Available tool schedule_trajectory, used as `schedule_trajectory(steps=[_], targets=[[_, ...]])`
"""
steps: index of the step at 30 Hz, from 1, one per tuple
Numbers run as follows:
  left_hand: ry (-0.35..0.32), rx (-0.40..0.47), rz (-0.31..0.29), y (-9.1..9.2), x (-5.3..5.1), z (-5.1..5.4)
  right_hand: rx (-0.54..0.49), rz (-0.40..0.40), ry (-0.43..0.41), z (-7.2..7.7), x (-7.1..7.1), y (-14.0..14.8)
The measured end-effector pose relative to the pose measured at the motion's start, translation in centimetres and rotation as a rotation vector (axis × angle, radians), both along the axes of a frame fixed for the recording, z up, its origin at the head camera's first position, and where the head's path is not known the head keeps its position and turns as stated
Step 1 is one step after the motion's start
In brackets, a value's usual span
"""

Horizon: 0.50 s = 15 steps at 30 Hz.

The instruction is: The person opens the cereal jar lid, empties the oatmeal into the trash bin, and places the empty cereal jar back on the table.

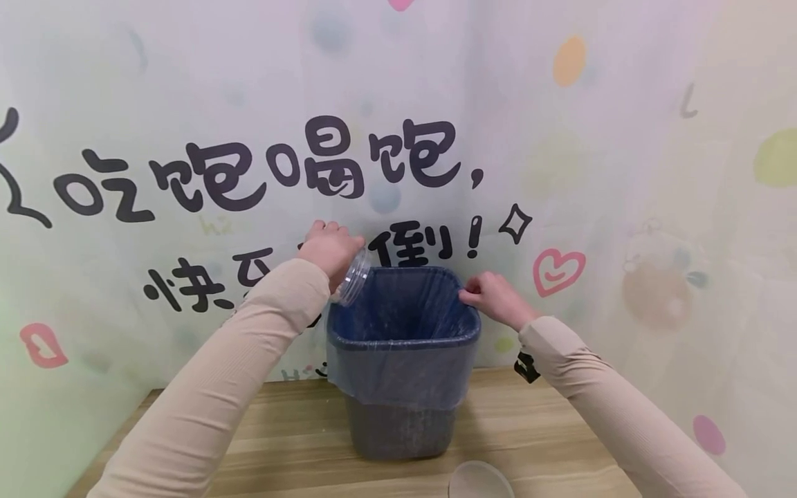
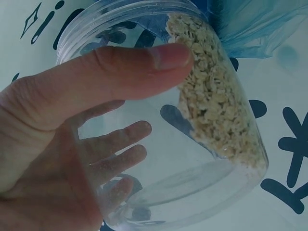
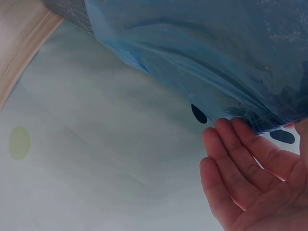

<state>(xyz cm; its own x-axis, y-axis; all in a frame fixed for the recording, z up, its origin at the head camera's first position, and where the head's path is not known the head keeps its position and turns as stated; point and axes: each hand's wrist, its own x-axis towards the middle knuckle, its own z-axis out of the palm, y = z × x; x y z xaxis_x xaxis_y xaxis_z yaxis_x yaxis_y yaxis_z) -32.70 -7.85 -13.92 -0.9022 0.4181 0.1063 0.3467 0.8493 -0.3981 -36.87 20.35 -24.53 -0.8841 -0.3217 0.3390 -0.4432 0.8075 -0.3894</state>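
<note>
In the left wrist view my left hand (image 2: 96, 106) grips a clear jar (image 2: 192, 187), its fingers behind the wall and thumb across the front. Oat flakes (image 2: 216, 101) lie along one side of the tilted jar. From the head view, the jar (image 1: 355, 278) leans with its mouth at the left rim of a blue bin (image 1: 405, 344), my left hand (image 1: 333, 250) around it. My right hand (image 1: 498, 299) pinches the bin's right rim, where a translucent blue liner (image 3: 192, 57) folds over. In the right wrist view the other fingers of this hand (image 3: 255, 173) are loosely bent below the liner.
The bin stands on a wood-grain table (image 1: 280, 443). A pale round lid (image 1: 479, 481) lies at the table's front, just right of the bin. Behind is a printed curtain (image 1: 249, 83) with black characters and coloured shapes.
</note>
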Motion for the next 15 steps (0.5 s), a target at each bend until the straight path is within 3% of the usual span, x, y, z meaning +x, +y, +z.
schedule_trajectory(steps=[15], targets=[[-0.022,-0.004,0.02,0.13,-0.16,0.11,-0.002,0.001,0.01,-0.14,-0.14,0.06]])
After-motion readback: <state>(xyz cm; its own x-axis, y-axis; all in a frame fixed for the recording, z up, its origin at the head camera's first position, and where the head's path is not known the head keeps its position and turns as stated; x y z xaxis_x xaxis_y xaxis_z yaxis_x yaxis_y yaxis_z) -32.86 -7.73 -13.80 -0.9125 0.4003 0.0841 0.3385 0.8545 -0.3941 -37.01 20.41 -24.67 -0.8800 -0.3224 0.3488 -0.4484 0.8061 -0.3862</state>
